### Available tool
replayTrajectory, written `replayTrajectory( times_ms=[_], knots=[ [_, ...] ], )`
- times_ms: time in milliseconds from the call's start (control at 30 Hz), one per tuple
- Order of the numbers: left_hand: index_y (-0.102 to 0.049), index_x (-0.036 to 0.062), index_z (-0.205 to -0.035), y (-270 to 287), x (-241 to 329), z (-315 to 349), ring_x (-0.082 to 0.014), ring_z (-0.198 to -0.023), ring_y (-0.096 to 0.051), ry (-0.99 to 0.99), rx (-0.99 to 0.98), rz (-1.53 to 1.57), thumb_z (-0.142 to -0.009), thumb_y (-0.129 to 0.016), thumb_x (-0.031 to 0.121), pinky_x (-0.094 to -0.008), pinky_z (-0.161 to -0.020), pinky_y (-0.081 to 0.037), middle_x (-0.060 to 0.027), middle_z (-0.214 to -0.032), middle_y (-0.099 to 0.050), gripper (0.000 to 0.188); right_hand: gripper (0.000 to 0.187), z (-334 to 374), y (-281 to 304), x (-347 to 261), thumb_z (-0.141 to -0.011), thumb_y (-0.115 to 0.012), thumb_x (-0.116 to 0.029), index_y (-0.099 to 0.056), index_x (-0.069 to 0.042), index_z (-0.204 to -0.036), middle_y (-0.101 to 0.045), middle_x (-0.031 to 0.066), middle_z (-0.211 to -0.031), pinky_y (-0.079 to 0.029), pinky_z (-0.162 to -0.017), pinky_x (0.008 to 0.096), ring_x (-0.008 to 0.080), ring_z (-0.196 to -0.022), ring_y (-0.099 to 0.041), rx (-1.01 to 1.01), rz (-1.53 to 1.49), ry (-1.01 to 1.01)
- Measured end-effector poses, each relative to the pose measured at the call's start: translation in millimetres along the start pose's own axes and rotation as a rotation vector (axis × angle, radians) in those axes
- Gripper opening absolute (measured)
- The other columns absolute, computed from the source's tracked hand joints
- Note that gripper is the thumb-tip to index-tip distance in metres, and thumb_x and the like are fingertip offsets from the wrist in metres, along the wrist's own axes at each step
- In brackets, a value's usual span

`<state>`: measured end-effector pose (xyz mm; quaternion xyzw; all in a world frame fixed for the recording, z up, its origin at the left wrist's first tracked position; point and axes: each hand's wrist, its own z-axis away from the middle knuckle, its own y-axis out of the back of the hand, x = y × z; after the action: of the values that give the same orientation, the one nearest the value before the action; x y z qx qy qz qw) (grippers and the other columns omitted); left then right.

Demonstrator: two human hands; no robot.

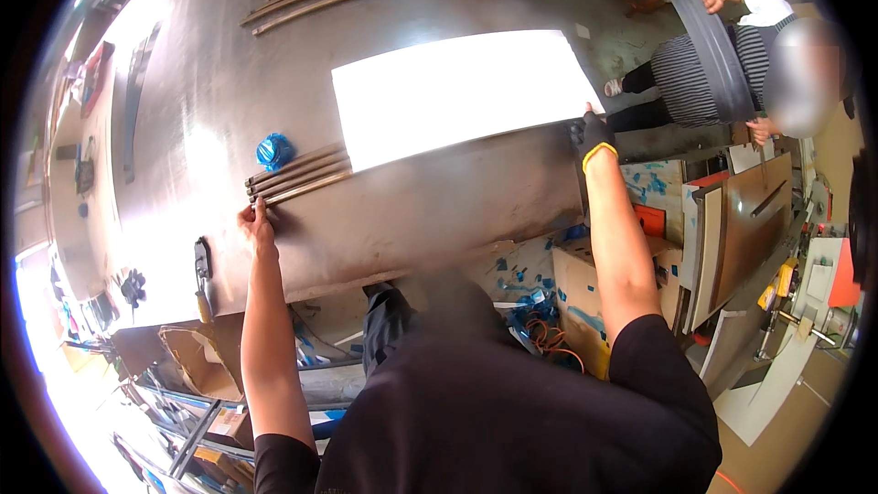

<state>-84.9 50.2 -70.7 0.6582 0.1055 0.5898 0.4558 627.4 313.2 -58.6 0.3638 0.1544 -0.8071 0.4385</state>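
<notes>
Brn tbl (457,210), bright lt (46,329) L

White sheet (457,96) lies over dark tubes (302,171), perhaps 4.

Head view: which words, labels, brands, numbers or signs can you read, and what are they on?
None can be read.
White sheet: no lettering shows.
Dark bars: none visible.
Dark shirt: faint marks at the picture's lower edge, too small to read.

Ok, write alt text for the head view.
The left hand touches dark rods reaching a white sheet on a table; the gloved right hand is at the sheet's near right corner. At right, another person holds a grey strip.
</notes>
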Motion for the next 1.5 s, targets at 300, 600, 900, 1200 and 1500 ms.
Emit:
replayTrajectory(
  times_ms=[300,600,900,1200,1500],
  knots=[
    [-0.066,-0.0003,-0.114,4,-6,71,-0.0159,-0.081,-0.057,-0.05,-0.125,0.037,-0.094,-0.082,0.041,-0.0336,-0.076,-0.051,-0.0044,-0.088,-0.062,0.048,0.071,-63,176,98,-0.1,-0.069,-0.053,-0.062,0.003,-0.142,-0.069,0.0147,-0.137,-0.049,-0.101,0.0372,0.0259,-0.12,-0.063,0.224,0.433,0.33],
    [-0.066,0.0048,-0.13,29,21,95,-0.0332,-0.113,-0.061,-0.469,-0.01,-0.216,-0.09,-0.084,0.033,-0.047,-0.1,-0.049,-0.0163,-0.12,-0.065,0.052,0.07,107,86,62,-0.106,-0.062,-0.044,-0.046,0.003,-0.154,-0.055,0.0263,-0.152,-0.042,-0.116,0.0489,0.0409,-0.137,-0.056,0.469,0.859,0.623],
    [-0.074,0.0134,-0.115,31,71,94,-0.0265,-0.101,-0.068,-1.175,-0.54,-0.49,-0.085,-0.08,0.014,-0.043,-0.084,-0.057,-0.0036,-0.104,-0.072,0.031,0.074,300,-142,174,-0.086,-0.08,-0.021,-0.049,0.001,-0.149,-0.053,0.0236,-0.149,-0.034,-0.121,0.0545,0.0444,-0.141,-0.046,-0.354,0.798,1.323],
    [-0.077,0.0186,-0.112,32,68,89,-0.024,-0.091,-0.069,-1.176,-0.506,-0.481,-0.083,-0.083,0.019,-0.0405,-0.072,-0.059,-0.0008,-0.096,-0.072,0.029,0.079,120,25,113,-0.095,-0.072,-0.023,-0.035,-0.005,-0.163,-0.041,0.0267,-0.162,-0.027,-0.126,0.0569,0.0493,-0.149,-0.038,0.142,1.238,1.288],
    [-0.078,0.0182,-0.114,25,69,87,-0.0223,-0.093,-0.07,-1.206,-0.489,-0.501,-0.084,-0.082,0.017,-0.0384,-0.075,-0.06,0.0003,-0.097,-0.073,0.03,0.072,38,114,43,-0.108,-0.051,-0.044,-0.032,-0.005,-0.165,-0.037,0.0257,-0.167,-0.019,-0.129,0.0525,0.0457,-0.154,-0.032,0.496,1.41,0.928]
  ],
)
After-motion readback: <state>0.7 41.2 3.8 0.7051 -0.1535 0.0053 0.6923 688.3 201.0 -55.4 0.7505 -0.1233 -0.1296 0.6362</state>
